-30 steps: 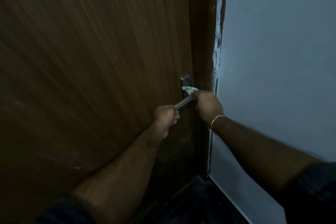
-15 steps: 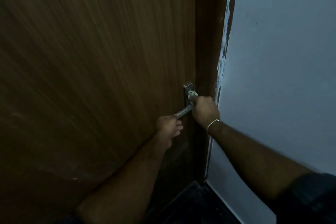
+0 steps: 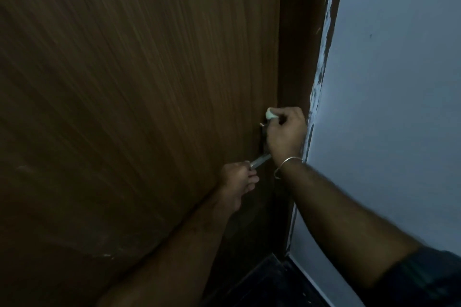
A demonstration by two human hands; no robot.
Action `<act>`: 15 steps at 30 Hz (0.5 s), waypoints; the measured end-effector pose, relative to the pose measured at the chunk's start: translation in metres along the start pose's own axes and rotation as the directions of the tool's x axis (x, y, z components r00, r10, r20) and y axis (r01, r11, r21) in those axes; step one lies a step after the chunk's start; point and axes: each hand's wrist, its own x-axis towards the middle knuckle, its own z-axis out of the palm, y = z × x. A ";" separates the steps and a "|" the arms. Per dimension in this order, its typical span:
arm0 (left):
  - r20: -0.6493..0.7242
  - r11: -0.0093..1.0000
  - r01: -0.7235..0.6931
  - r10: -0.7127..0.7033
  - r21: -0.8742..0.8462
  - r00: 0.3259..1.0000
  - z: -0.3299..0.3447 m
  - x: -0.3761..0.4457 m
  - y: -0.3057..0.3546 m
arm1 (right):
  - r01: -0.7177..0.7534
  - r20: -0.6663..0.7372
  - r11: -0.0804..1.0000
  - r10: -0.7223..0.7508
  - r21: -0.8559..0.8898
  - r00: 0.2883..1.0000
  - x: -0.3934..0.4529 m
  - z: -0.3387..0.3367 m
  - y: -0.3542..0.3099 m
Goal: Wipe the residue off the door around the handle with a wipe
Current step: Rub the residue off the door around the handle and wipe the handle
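The right hand [image 3: 285, 136] pinches the wipe [image 3: 271, 113] at its fingertips against the door [image 3: 149, 82]; the left hand [image 3: 237, 179] grips the handle [image 3: 259, 161]

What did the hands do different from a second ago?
The right hand slid the wipe up the door, from the handle's base to just above the plate, which it now mostly covers. The left hand kept gripping the handle at its end. Nothing was let go.
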 end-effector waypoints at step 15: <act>0.057 0.999 -0.053 0.052 0.014 0.997 -0.016 -0.012 -0.006 | 0.020 0.262 0.994 0.008 -0.105 0.965 -0.020 0.018 0.007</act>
